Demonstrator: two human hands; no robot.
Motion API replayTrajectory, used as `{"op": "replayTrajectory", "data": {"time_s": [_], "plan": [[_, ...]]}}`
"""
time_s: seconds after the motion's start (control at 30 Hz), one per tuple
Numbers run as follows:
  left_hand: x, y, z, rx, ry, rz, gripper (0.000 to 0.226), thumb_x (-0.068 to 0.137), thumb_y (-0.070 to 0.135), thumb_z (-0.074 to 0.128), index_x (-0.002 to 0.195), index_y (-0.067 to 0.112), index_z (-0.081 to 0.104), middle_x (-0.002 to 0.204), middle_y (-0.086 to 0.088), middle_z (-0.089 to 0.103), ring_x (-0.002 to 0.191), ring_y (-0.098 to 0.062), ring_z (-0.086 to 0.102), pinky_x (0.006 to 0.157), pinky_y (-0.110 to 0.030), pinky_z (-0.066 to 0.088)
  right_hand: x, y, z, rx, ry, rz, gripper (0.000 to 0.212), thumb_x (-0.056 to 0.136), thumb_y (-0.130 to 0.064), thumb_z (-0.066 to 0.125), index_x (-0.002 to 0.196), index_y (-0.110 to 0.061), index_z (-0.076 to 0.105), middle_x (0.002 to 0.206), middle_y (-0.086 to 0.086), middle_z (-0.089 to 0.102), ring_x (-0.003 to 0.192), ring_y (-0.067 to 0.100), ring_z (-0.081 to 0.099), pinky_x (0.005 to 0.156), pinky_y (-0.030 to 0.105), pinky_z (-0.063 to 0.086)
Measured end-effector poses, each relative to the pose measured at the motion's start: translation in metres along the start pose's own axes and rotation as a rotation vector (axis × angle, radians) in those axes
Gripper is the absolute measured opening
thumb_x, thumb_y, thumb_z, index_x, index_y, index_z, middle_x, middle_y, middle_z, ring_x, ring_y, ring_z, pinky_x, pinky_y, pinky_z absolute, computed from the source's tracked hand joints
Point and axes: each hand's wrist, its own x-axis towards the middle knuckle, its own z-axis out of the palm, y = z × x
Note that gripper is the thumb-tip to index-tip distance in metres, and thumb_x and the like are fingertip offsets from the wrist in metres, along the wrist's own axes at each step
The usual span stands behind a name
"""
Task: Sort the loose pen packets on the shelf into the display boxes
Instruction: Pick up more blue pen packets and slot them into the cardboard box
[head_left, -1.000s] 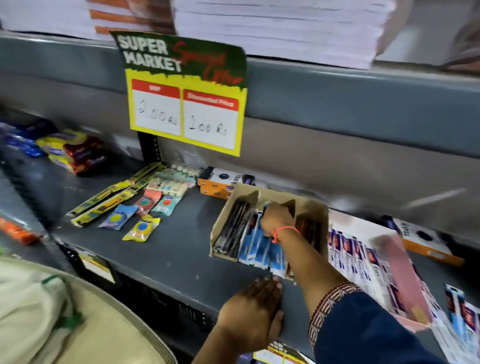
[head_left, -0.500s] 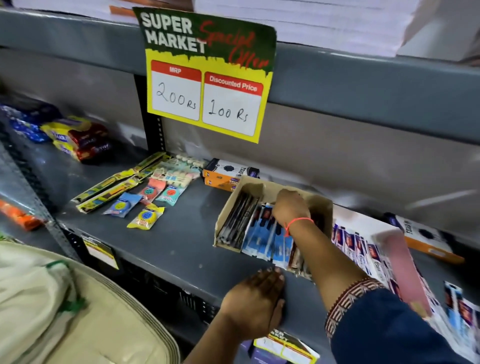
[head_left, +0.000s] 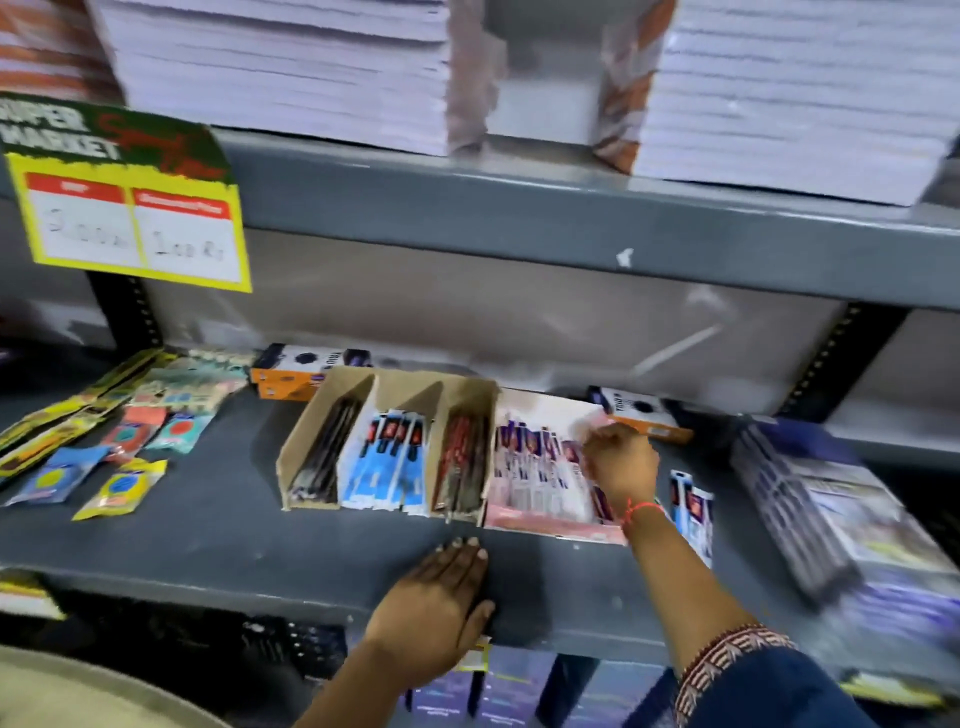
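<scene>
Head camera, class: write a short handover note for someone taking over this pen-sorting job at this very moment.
Left hand: flat on the shelf's front edge, holding nothing.
Right hand: reaching into the pink-and-white display box; grip unclear.
Brown three-slot box: dark pens left, blue packets middle, red pens right.
Done: both boxes hold packets.
Left: loose packets lie on the shelf right of the wrist; box them.
</scene>
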Motion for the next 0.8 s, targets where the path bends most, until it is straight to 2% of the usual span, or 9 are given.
{"op": "replayTrajectory", "data": {"time_s": [0.2, 0.3, 0.37, 0.43, 0.53, 0.6, 0.67, 0.73, 0.8], "plan": [[0.032, 0.046, 0.001, 0.07, -0.113, 0.169, 0.052, 0.09, 0.051, 0.029, 0.099, 0.028, 0.074, 0.104, 0.014, 0.072, 0.095, 0.0, 0.066, 0.082, -0.015, 0.051, 0.008, 0.07, -0.057, 0.038, 0.147, 0.251, 0.024, 0.084, -0.014, 0.058, 0.099, 0.001, 0.072, 0.108, 0.029, 0.068, 0.104, 0.041, 0.063, 0.086, 0.039, 0.05], [0.047, 0.062, -0.004, 0.056, -0.139, 0.201, 0.048, 0.083, 0.053, 0.044, 0.11, 0.023, 0.07, 0.115, 0.007, 0.068, 0.106, -0.004, 0.063, 0.091, -0.017, 0.046, 0.007, 0.09, -0.071, -0.121, 0.118, 0.347, 0.031, 0.085, -0.014, 0.055, 0.109, 0.002, 0.066, 0.12, 0.029, 0.063, 0.11, 0.043, 0.06, 0.09, 0.042, 0.049], [0.058, 0.063, 0.005, 0.074, -0.127, 0.253, 0.057, 0.097, 0.046, 0.032, 0.14, 0.01, 0.04, 0.148, -0.007, 0.038, 0.136, -0.016, 0.035, 0.113, -0.027, 0.022, 0.008, 0.099, -0.074, -0.18, 0.068, 0.378, 0.033, 0.085, -0.013, 0.053, 0.113, 0.003, 0.064, 0.122, 0.029, 0.062, 0.111, 0.042, 0.06, 0.092, 0.042, 0.049], [0.061, 0.064, 0.01, 0.036, -0.229, 0.255, 0.061, 0.1, 0.046, 0.018, 0.149, 0.009, 0.01, 0.158, -0.009, 0.007, 0.145, -0.02, 0.006, 0.116, -0.029, -0.004, 0.009, 0.101, -0.071, -0.22, 0.006, 0.373, 0.035, 0.085, -0.015, 0.055, 0.114, 0.002, 0.064, 0.122, 0.027, 0.063, 0.111, 0.04, 0.06, 0.093, 0.043, 0.049], [0.063, 0.06, 0.021, 0.045, -0.236, 0.276, 0.063, 0.099, 0.049, 0.014, 0.15, 0.012, 0.003, 0.159, -0.007, 0.001, 0.145, -0.018, -0.001, 0.11, -0.025, -0.016, 0.013, 0.096, -0.063, -0.282, -0.073, 0.368, 0.037, 0.084, -0.022, 0.061, 0.115, -0.003, 0.064, 0.12, 0.021, 0.065, 0.109, 0.037, 0.062, 0.091, 0.041, 0.049], [0.065, 0.059, 0.021, 0.049, -0.234, 0.256, 0.063, 0.099, 0.05, 0.015, 0.15, 0.013, 0.006, 0.159, -0.005, 0.005, 0.145, -0.016, 0.002, 0.112, -0.025, -0.012, 0.017, 0.092, -0.056, -0.325, -0.073, 0.359, 0.035, 0.085, -0.019, 0.058, 0.117, -0.004, 0.063, 0.122, 0.018, 0.065, 0.11, 0.035, 0.062, 0.09, 0.039, 0.049], [0.064, 0.058, 0.024, 0.072, -0.095, 0.276, 0.06, 0.097, 0.05, 0.024, 0.144, 0.014, 0.034, 0.151, -0.002, 0.034, 0.139, -0.013, 0.028, 0.115, -0.025, 0.014, 0.021, 0.089, -0.05, -0.358, -0.072, 0.362, 0.035, 0.088, -0.013, 0.051, 0.12, -0.003, 0.06, 0.124, 0.018, 0.063, 0.114, 0.035, 0.06, 0.091, 0.039, 0.048], [0.063, 0.06, 0.022, -0.005, -0.115, 0.282, 0.052, 0.086, 0.054, 0.04, 0.12, 0.023, 0.064, 0.123, 0.007, 0.064, 0.115, -0.005, 0.057, 0.098, -0.021, 0.042, 0.027, 0.088, -0.046, -0.349, -0.08, 0.381, 0.035, 0.089, -0.009, 0.047, 0.122, -0.001, 0.058, 0.126, 0.019, 0.061, 0.114, 0.037, 0.059, 0.092, 0.039, 0.048], [0.061, 0.062, 0.022, -0.023, -0.102, 0.287, 0.049, 0.08, 0.057, 0.044, 0.11, 0.027, 0.07, 0.112, 0.012, 0.07, 0.105, -0.002, 0.063, 0.09, -0.018, 0.049, 0.032, 0.088, -0.047, -0.325, -0.089, 0.405, 0.035, 0.088, -0.006, 0.049, 0.121, 0.0, 0.058, 0.124, 0.021, 0.061, 0.113, 0.037, 0.059, 0.091, 0.039, 0.048]]}}
